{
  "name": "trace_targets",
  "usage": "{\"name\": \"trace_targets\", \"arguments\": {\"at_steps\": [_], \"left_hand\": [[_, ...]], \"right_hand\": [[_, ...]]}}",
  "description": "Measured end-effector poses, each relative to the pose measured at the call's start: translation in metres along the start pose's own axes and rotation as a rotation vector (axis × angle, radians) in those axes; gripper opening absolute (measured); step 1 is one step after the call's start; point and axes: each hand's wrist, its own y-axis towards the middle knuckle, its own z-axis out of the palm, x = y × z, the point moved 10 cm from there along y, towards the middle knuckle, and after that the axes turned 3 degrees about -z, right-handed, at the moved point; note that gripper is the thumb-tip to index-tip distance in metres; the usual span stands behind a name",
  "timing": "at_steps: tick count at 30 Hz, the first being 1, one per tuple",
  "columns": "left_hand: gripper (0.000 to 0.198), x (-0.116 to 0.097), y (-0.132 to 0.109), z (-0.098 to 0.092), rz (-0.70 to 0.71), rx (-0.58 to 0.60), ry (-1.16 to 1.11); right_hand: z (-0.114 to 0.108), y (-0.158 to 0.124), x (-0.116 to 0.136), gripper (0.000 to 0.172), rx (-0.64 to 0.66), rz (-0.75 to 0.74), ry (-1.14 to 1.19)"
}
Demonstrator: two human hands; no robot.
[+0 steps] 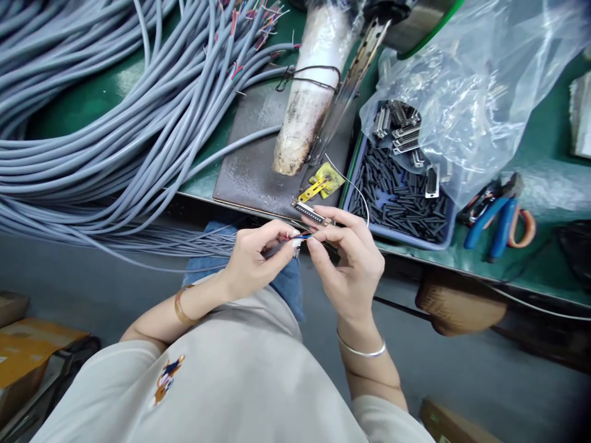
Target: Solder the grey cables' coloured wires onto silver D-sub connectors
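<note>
My left hand [256, 255] is closed round the stripped end of a grey cable, just past the bench's front edge. Thin coloured wires [302, 236], blue and red among them, stick out of it towards the right. The thumb and a finger of my right hand [351, 258] pinch these wires near their tips. Right above my fingers sits a D-sub connector [309, 213] with a row of contacts facing me. It is at the end of a yellow metal clip [314, 189] fixed to a dark board [249, 166].
Grey cables [152, 135] with stripped ends cover the left of the bench. A blue tray [415, 243] holds black sleeves [392, 191] and loose connectors [406, 132], partly under a clear plastic bag [480, 104]. Blue-handled pliers [501, 221] lie farther right. A wrapped white cylinder [318, 80] overhangs the board.
</note>
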Motion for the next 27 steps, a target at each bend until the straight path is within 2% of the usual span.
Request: {"name": "trace_targets", "arguments": {"at_steps": [3,6,8,11,14,17,20,23,25,27], "left_hand": [[0.019,0.007,0.000,-0.003,-0.067,-0.016,-0.021],[0.028,0.015,0.005,-0.006,-0.202,-0.005,-0.198],[0.033,0.019,0.008,-0.007,-0.280,0.008,-0.312],[0.035,0.021,0.010,-0.011,-0.346,0.017,-0.400],[0.034,0.022,0.010,-0.013,-0.366,0.017,-0.436],[0.037,0.022,0.011,-0.014,-0.373,0.013,-0.450],[0.039,0.020,0.011,-0.013,-0.368,0.018,-0.435],[0.037,0.015,0.011,-0.014,-0.318,0.007,-0.373],[0.031,0.007,0.012,-0.018,-0.214,-0.014,-0.271],[0.023,-0.004,0.012,-0.021,-0.037,-0.020,-0.126]], "right_hand": [[-0.004,0.000,-0.001,0.008,-0.040,0.023,0.009],[-0.023,-0.001,0.007,0.015,-0.188,-0.073,-0.135],[-0.030,-0.002,0.015,0.019,-0.237,-0.158,-0.278],[-0.020,0.000,0.017,0.019,-0.114,-0.231,-0.447],[-0.005,-0.001,0.021,0.016,0.030,-0.293,-0.515],[0.000,-0.002,0.027,0.018,0.060,-0.327,-0.467],[-0.008,-0.002,0.028,0.025,-0.017,-0.280,-0.346],[-0.022,-0.001,0.021,0.025,-0.158,-0.171,-0.202],[-0.031,-0.002,0.012,0.019,-0.254,-0.076,-0.083],[-0.036,-0.002,0.004,0.011,-0.331,-0.006,0.021]]}}
